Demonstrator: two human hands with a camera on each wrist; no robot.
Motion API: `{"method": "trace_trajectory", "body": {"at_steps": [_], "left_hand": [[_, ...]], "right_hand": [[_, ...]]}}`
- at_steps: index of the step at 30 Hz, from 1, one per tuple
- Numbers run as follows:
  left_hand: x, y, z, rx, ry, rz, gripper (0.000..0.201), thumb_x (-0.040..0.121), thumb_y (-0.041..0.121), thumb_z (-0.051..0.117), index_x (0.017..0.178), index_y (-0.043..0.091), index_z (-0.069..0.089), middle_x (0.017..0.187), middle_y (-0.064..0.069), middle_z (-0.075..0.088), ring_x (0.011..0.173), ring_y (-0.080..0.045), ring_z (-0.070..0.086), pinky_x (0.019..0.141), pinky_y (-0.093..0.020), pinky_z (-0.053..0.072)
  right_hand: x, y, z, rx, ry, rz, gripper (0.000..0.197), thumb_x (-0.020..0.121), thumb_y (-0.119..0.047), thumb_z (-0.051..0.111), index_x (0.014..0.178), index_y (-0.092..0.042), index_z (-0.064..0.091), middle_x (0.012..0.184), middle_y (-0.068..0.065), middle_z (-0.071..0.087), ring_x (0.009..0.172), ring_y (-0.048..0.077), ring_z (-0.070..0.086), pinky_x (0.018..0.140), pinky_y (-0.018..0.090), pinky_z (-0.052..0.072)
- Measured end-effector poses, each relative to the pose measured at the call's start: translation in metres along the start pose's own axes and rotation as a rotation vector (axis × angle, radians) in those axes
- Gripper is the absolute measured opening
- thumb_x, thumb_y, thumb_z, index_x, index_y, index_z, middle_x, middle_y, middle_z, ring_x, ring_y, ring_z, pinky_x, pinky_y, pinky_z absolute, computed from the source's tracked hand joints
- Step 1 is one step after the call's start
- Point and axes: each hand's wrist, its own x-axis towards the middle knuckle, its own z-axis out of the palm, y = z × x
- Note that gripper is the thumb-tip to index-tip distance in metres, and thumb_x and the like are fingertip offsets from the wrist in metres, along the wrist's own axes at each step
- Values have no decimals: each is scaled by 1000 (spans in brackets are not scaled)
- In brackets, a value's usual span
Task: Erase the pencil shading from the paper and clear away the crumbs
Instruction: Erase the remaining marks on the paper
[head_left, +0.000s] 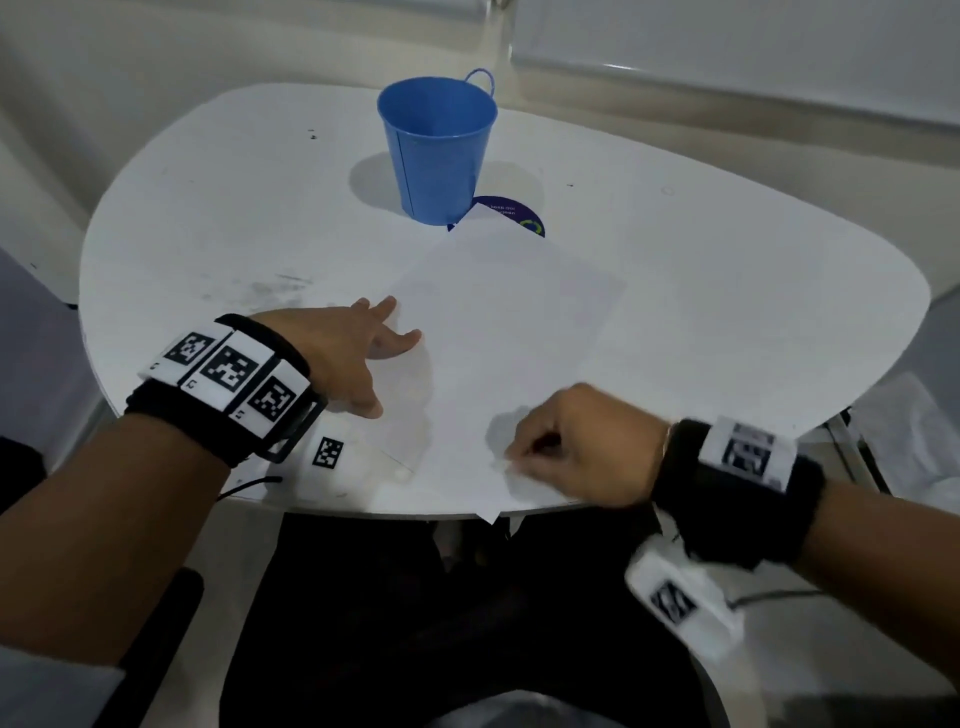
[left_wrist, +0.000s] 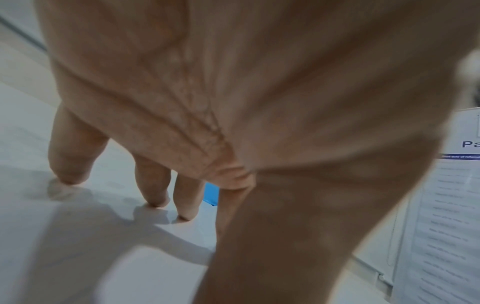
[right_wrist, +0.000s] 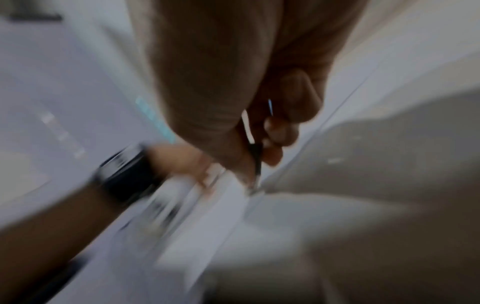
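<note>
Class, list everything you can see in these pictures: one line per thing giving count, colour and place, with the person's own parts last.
table: one, white, rounded, under everything.
bucket: one, blue, upright at the far middle of the table.
round sticker: one, dark blue, beside the bucket, partly under the paper.
paper: one white sheet, mid-table, near corner over the edge.
square marker: one, black and white, near table edge.
left hand: fingers spread, pressing the paper's left edge.
right hand: curled, pinching a small item I cannot identify, at the paper's near edge.
</note>
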Motion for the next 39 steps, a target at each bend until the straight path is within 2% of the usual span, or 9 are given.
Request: {"method": "trace_trajectory", "body": {"at_steps": [3, 8, 12, 17, 21, 25, 29, 33, 39], "left_hand": [[1, 1, 0, 4, -1, 0, 95, 90, 18, 72, 157, 47, 12, 164, 19, -18, 152, -3, -14, 117, -31, 22], [2, -1, -1, -29, -4, 0, 96, 89, 16, 73, 158, 47, 14, 165, 19, -18, 152, -3, -15, 114, -28, 26], [2, 0, -1, -12, -11, -3, 94, 90, 20, 73, 158, 46, 13, 165, 18, -18, 152, -3, -15, 120, -33, 16], [4, -1, -1, -18, -22, -7, 96, 88, 18, 74, 158, 46, 14, 165, 17, -18, 152, -4, -15, 123, -36, 17], [2, 0, -1, -13, -15, -8, 96, 88, 17, 73, 158, 46, 14, 165, 18, -18, 152, -4, -15, 125, -40, 13], [2, -1, -1, -25, -20, -1, 96, 88, 16, 73, 158, 46, 14, 165, 18, -18, 152, -4, -14, 125, -38, 14], [3, 1, -2, -19, -18, 2, 95, 90, 19, 73, 158, 45, 13, 165, 18, -18, 152, -4, -14, 123, -36, 13], [4, -1, -1, -18, -19, 0, 95, 90, 21, 74, 158, 45, 13, 165, 18, -18, 152, -5, -14, 122, -35, 14], [3, -1, 1, -10, -15, 4, 95, 90, 20, 73, 158, 46, 12, 165, 19, -18, 152, -4, -15, 123, -37, 14]], "right_hand": [[13, 28, -19, -38, 226, 177, 13, 88, -20, 64, 85, -20, 76, 73, -14, 65, 73, 11, 60, 73, 26, 48], [-13, -10, 12, 4, -64, -68, 11, 87, -25, 67, 88, -22, 77, 80, -14, 70, 72, 2, 60, 74, 17, 48], [8, 25, -19, -29, 219, 185, 12, 86, -18, 64, 83, -19, 76, 77, -8, 70, 73, 11, 61, 77, 29, 52], [-13, -24, 19, 7, -76, -78, 12, 87, -24, 64, 88, -21, 76, 83, -9, 72, 73, 5, 61, 74, 21, 50], [7, 10, -6, -32, 168, 110, 12, 87, -20, 63, 83, -20, 75, 71, -12, 66, 67, 8, 57, 71, 24, 45], [-11, -18, 16, -16, -22, -50, 12, 87, -23, 63, 85, -21, 74, 74, -13, 65, 70, 7, 59, 71, 24, 50], [-1, 6, -1, 3, 170, 105, 12, 87, -20, 66, 87, -18, 78, 78, -9, 71, 71, 10, 62, 75, 27, 52], [-12, -20, 21, 42, -37, -60, 10, 88, -23, 66, 87, -22, 76, 74, -16, 67, 67, -1, 58, 71, 15, 47], [-1, -11, 13, 5, 50, -9, 12, 87, -23, 64, 84, -21, 75, 70, -16, 64, 64, 0, 57, 71, 24, 51]]}}
